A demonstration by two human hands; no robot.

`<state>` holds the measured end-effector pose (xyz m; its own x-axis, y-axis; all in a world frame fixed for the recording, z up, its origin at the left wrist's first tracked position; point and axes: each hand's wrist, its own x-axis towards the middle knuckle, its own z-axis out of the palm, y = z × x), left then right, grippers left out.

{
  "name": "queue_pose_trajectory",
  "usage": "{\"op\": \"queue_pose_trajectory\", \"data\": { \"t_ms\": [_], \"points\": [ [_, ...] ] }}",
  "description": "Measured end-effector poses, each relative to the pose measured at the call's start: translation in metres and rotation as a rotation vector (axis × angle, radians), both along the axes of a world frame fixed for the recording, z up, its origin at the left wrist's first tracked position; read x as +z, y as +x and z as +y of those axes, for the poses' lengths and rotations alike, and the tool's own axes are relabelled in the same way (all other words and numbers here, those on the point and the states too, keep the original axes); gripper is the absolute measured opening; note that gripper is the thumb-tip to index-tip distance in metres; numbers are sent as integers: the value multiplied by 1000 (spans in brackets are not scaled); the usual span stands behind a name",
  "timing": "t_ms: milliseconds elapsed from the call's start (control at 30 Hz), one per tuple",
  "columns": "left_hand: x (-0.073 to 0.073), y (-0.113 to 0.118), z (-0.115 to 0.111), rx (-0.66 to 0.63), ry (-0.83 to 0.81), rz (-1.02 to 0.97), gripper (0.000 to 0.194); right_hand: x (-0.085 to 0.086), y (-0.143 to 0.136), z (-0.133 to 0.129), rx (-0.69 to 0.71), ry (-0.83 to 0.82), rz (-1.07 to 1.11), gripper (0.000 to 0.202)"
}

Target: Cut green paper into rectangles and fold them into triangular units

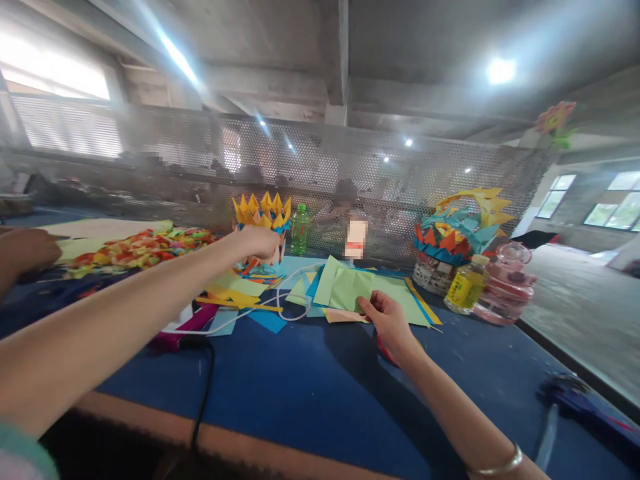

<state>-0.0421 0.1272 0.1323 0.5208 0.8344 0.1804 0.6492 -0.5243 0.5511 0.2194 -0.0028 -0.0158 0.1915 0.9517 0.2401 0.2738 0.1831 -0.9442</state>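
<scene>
My right hand (393, 320) pinches the lower right edge of a creased light green sheet of paper (337, 283) between thumb and fingers. Under it lie more green, blue, yellow and peach sheets. Stretched further out, my left hand (260, 243) is closed, its fingers curled, in front of a folded-paper basket (263, 210) with yellow points along its rim. Whatever those fingers hold is hidden behind the hand. A red object (386, 350) shows partly beneath my right wrist; I cannot tell what it is.
Beyond my left forearm is a heap of small coloured paper pieces (145, 250), with another person's hand (33, 252) beside it. A white cable (245, 327) crosses the papers. Back right stand a second paper basket (435, 273), a yellow-labelled bottle (465, 288) and a pink bottle (505, 290).
</scene>
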Motion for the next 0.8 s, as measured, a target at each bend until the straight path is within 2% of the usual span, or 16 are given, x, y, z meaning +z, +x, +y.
{"op": "queue_pose_trajectory", "data": {
  "t_ms": [100, 233, 333, 400, 567, 700, 800],
  "points": [
    [-25, 31, -26, -81, -179, -118, 30, 1, 0, 0, -9, -2, -20, 30],
    [-71, 58, -63, -237, -384, -358, 33, 0, 0, 3, 3, 2, -46, 30],
    [-101, 67, -73, -250, -452, -491, 33, -3, -2, 5, 36, 0, -70, 30],
    [-113, 68, -70, -224, -454, -551, 29, -7, -3, 7, 58, -3, -91, 29],
    [-124, 61, -59, -160, -339, -625, 24, -14, -3, 9, 67, 8, -139, 26],
    [-124, 54, -61, -55, -69, -692, 24, -18, -2, 9, 57, 13, -163, 26],
    [-124, 53, -65, -37, 87, -682, 22, -18, -3, 8, 62, 13, -175, 26]
  ]
}}
